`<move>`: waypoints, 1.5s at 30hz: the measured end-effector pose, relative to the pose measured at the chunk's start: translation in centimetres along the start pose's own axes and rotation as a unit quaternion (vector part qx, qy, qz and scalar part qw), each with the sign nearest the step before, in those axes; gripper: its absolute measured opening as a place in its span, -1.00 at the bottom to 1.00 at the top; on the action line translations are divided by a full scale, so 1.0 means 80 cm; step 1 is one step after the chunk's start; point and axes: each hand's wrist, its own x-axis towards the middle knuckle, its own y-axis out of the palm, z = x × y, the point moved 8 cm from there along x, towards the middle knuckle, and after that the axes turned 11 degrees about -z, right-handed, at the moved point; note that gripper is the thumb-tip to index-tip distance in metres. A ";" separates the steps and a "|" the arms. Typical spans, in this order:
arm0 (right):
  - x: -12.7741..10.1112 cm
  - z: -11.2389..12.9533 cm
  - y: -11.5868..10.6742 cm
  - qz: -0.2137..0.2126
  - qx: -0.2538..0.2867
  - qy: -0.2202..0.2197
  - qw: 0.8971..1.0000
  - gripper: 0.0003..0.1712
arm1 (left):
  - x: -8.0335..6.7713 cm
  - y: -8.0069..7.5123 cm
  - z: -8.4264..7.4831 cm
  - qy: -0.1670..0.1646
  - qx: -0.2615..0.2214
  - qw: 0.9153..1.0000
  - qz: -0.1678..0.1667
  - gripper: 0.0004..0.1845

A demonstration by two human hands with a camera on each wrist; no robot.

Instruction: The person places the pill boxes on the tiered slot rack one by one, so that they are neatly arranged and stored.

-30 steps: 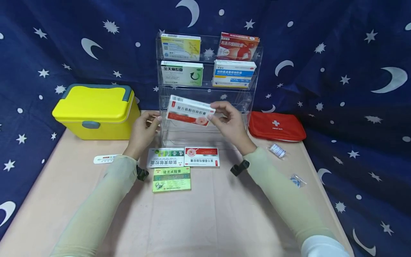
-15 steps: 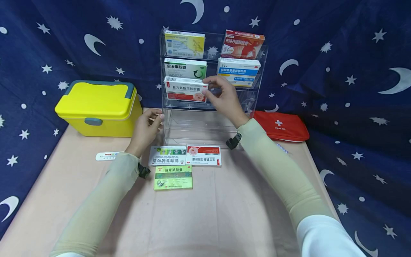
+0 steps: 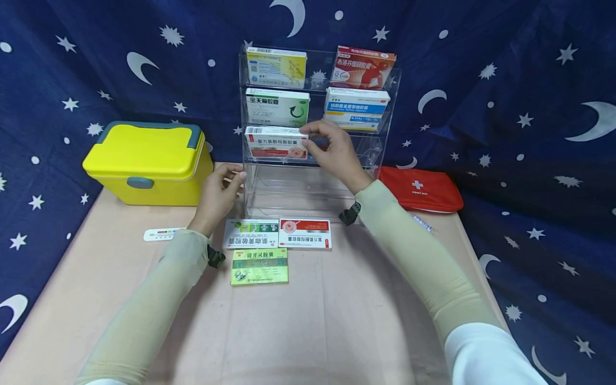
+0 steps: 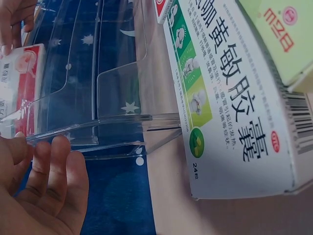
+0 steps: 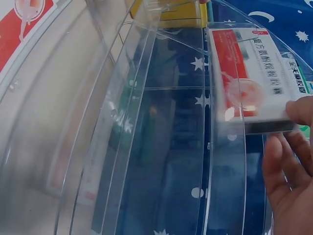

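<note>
A clear acrylic display rack (image 3: 308, 187) stands at the back of the table. My right hand (image 3: 337, 152) pinches the right end of a red-and-white medicine box (image 3: 275, 144), upright in the third tier's left side. In the right wrist view, the box's (image 5: 239, 73) lower part is behind the clear front lip, with thumb and fingers at its end. My left hand (image 3: 218, 195) grips the rack's left side edge; the left wrist view has the thumb and fingers (image 4: 57, 156) at that edge. Medicine boxes fill both sides of the upper two tiers, among them a green-and-white box (image 3: 276, 108) just above.
Before the rack lie a white-and-green box (image 3: 251, 234), another red-and-white box (image 3: 305, 234) and a light green box (image 3: 260, 267). A yellow case (image 3: 144, 166) stands left, a red first-aid pouch (image 3: 423, 190) right. A white strip (image 3: 161, 234) lies near my left forearm.
My right hand has raised the red-and-white box from in front of the rack, straightened it and lowered it into the third tier. My left hand stays at the rack's edge.
</note>
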 end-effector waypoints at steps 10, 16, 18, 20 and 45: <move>-0.069 -0.009 -0.025 -0.061 0.003 0.014 0.998 -0.85 | 0.000 0.003 0.002 -0.002 -0.004 1.000 -0.001 -0.69; -0.167 -0.038 -0.013 0.036 -0.061 0.065 0.995 -0.88 | -0.001 0.002 0.002 -0.010 -0.002 1.000 -0.001 -0.68; -0.195 -0.051 -0.011 0.057 -0.103 0.082 0.990 -0.86 | -0.001 0.001 0.002 -0.011 0.002 1.000 -0.001 -0.67; -0.217 -0.063 -0.009 0.069 -0.143 0.100 0.982 -0.82 | -0.001 0.001 0.001 -0.011 0.001 1.000 0.000 -0.66; -0.271 -0.084 -0.005 0.138 -0.146 0.165 0.966 -0.34 | -0.003 0.002 0.002 -0.009 0.007 1.000 0.000 -0.66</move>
